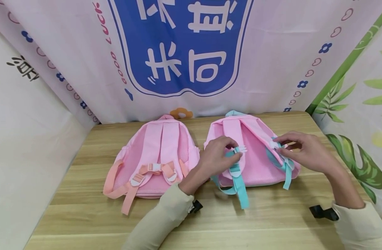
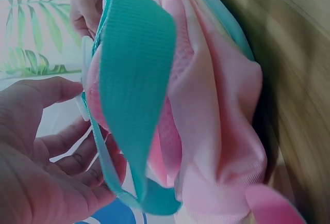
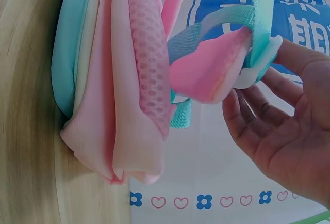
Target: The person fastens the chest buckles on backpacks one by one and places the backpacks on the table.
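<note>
A pink backpack [image 1: 254, 170] with turquoise webbing lies on its front, shoulder straps up, beneath both hands. My left hand [image 1: 216, 156] pinches a white buckle piece [image 1: 242, 149] on the left shoulder strap between thumb and fingers. Below it a turquoise webbing tail [image 1: 242, 194] hangs toward me; in the left wrist view a turquoise strap [image 2: 136, 64] loops in front of the fingers. My right hand [image 1: 311, 152] pinches the right strap's white plastic buckle piece [image 3: 252, 74], lifting the pink strap end [image 3: 211, 69] away from the back panel.
A second pink backpack [image 1: 132, 146] with peach webbing lies to the left, its peach chest buckle [image 1: 154, 167] fastened. Both bags are on a wooden table [image 1: 84, 215]. A printed cloth [image 1: 269, 62] hangs behind the table's far edge.
</note>
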`<state>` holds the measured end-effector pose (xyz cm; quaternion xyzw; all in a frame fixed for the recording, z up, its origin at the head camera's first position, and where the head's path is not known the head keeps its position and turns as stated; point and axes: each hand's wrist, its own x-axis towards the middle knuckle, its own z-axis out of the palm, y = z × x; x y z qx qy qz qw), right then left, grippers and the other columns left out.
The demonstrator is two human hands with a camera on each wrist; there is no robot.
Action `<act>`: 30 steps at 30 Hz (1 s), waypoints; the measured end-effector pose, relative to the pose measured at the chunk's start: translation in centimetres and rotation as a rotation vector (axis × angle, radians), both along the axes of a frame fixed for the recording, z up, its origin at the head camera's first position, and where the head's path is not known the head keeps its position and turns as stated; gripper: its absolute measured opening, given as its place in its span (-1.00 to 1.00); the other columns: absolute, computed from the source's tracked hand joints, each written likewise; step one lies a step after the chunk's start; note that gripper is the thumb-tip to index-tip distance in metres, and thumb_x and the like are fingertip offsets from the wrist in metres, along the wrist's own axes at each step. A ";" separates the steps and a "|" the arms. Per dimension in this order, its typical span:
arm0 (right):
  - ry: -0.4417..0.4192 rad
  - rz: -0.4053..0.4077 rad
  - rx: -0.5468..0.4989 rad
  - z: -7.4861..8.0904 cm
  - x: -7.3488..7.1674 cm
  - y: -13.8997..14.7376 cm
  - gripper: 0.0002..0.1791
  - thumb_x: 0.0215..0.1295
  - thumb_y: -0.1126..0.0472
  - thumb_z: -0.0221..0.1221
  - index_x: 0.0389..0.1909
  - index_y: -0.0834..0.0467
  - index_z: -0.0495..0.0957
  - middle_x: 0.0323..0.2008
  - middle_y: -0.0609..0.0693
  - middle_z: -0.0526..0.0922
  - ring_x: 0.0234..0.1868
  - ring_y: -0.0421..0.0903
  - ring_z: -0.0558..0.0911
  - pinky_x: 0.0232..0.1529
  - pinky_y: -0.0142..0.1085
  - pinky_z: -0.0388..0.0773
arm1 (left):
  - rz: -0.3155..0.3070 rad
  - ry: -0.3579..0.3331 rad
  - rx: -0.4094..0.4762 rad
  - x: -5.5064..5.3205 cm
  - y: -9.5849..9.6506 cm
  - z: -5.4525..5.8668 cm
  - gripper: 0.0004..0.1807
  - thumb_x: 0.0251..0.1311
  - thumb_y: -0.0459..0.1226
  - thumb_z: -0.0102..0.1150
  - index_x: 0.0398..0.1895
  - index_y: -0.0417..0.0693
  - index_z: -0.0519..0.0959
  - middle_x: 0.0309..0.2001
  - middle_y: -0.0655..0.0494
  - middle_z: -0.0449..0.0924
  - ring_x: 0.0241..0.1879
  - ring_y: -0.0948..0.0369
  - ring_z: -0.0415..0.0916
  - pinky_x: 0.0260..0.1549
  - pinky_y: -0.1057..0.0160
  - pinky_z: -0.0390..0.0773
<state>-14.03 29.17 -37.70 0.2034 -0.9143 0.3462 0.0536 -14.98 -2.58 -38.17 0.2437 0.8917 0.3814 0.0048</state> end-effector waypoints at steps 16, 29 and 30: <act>0.033 0.058 -0.018 -0.2 0.1 -1.5 -0.65 0.25 0.41 0.47 0.04 0.12 0.78 -0.13 -0.03 0.81 -0.19 -0.45 0.65 -0.16 -0.57 0.67 | -0.071 0.066 0.041 -0.7 2.7 -0.2 -0.77 0.37 -0.12 0.44 -0.03 -0.01 0.74 -0.14 0.19 0.79 -0.14 0.34 0.66 -0.07 0.52 0.59; 0.014 0.078 -0.046 -0.5 0.1 -2.4 -0.68 0.25 0.42 0.48 0.00 0.13 0.78 -0.18 -0.06 0.79 -0.22 -0.38 0.66 -0.17 -0.56 0.69 | -0.080 0.107 -0.003 -0.8 3.7 -0.3 -0.75 0.33 -0.14 0.49 -0.01 -0.01 0.79 -0.18 0.17 0.77 -0.26 0.35 0.57 -0.24 0.55 0.49; 0.017 0.080 -0.047 -0.5 0.1 -2.4 -0.67 0.24 0.42 0.48 0.00 0.13 0.78 -0.18 -0.06 0.79 -0.22 -0.38 0.66 -0.17 -0.56 0.69 | -0.082 0.108 -0.001 -0.8 3.7 -0.3 -0.75 0.33 -0.14 0.49 0.00 -0.02 0.80 -0.18 0.16 0.77 -0.25 0.35 0.57 -0.24 0.55 0.49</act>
